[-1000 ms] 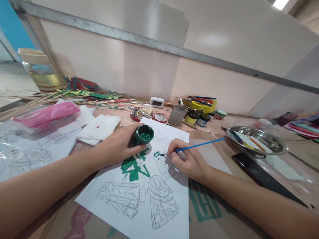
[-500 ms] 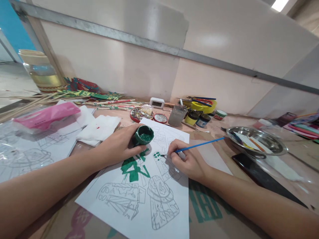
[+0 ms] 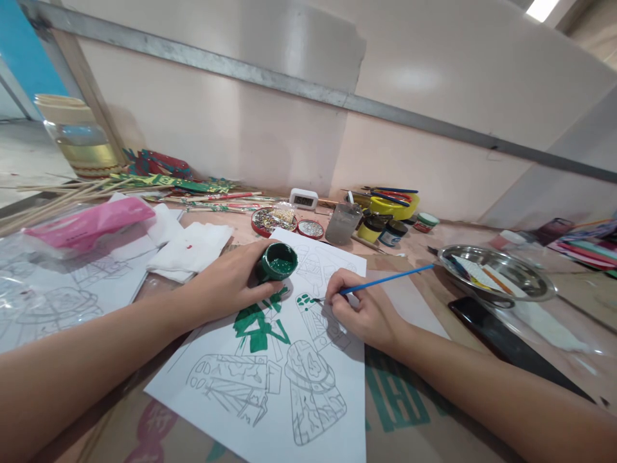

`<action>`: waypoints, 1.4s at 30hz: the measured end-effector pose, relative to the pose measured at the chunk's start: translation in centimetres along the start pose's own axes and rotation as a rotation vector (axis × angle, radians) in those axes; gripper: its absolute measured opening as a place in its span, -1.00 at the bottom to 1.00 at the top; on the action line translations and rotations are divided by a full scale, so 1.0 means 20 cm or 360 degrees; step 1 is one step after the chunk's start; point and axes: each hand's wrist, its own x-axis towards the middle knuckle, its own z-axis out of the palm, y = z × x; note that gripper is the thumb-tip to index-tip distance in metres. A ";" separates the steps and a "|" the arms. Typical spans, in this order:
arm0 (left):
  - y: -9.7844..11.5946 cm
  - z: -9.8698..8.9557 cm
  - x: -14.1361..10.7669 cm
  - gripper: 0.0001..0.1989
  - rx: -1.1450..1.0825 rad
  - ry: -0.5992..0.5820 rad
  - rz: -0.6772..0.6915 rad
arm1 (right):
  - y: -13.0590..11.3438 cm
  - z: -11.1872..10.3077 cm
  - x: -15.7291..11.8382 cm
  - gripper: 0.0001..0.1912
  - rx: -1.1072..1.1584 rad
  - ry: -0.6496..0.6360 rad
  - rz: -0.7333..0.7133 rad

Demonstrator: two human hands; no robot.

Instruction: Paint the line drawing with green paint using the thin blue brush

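My left hand (image 3: 236, 276) is wrapped round a small jar of green paint (image 3: 279, 261), held over the upper left part of a white sheet (image 3: 216, 421) with pencil drawings. My right hand (image 3: 359, 308) pinches a thin blue paintbrush (image 3: 395, 279). The brush's dark tip is at the sheet, beside a cluster of small green spots (image 3: 304, 299) on one drawing. Larger green patches (image 3: 258, 328) cover part of another drawing just below the jar. Two drawings nearer to me are bare pencil outlines.
Behind the sheet stand a cup of cloudy water (image 3: 343, 224), paint jars (image 3: 371, 228), a small clock (image 3: 303, 199) and a dish of beads (image 3: 274, 220). White tissues (image 3: 190, 249) lie left, a metal bowl (image 3: 535, 283) and a black phone (image 3: 511, 344) right.
The brush tip has shifted very slightly to the right and up, with my right hand. My left hand and the jar have stayed in place.
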 end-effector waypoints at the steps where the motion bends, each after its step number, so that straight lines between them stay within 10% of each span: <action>1: 0.00 0.00 0.00 -0.51 -0.0002 0.0000 0.0001 | 0.00 0.00 0.00 -0.91 -0.0002 -0.0002 -0.0005; 42: 0.00 -0.01 0.01 -0.54 -0.0028 -0.0010 0.0000 | 0.00 0.00 -0.01 -0.86 -0.0005 0.0082 -0.0099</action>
